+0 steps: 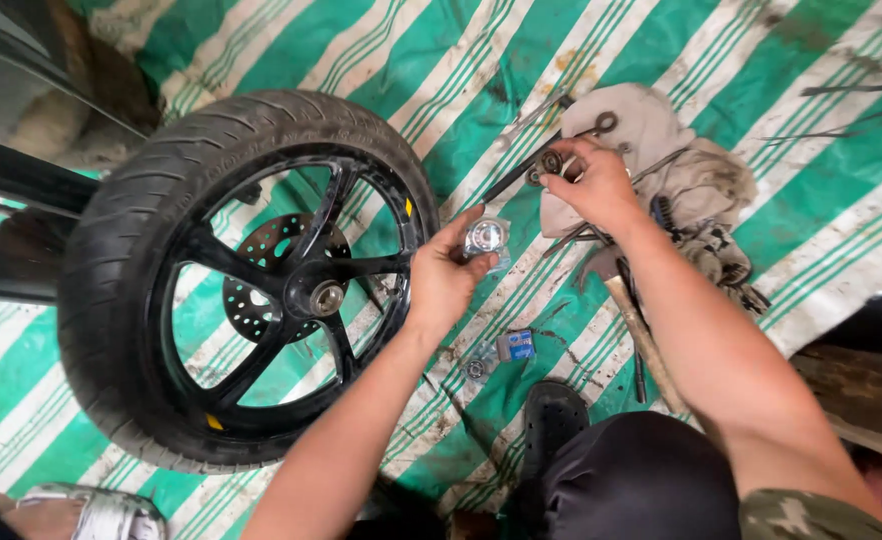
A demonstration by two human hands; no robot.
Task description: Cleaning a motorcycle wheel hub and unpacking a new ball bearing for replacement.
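Note:
My left hand [446, 275] holds a shiny round bearing in clear plastic wrap [487, 238] just right of a black motorcycle wheel [251, 280]. The wheel stands upright on a green-and-white striped tarp [441, 60], with its hub [327, 297] and a drilled brake disc [261, 290] showing between the spokes. My right hand [596, 185] reaches further out and pinches a small dark ring-shaped part [550, 162] over a dirty grey rag [661, 150] with tools.
Wrenches [536, 115] and other tools lie on and around the rag. A wooden-handled tool [641, 340] runs under my right forearm. A small bearing [475, 369] and a blue packet [517, 345] lie on the tarp near my black sandal [551, 420]. Another foot in a silver sandal [91, 512] is at lower left.

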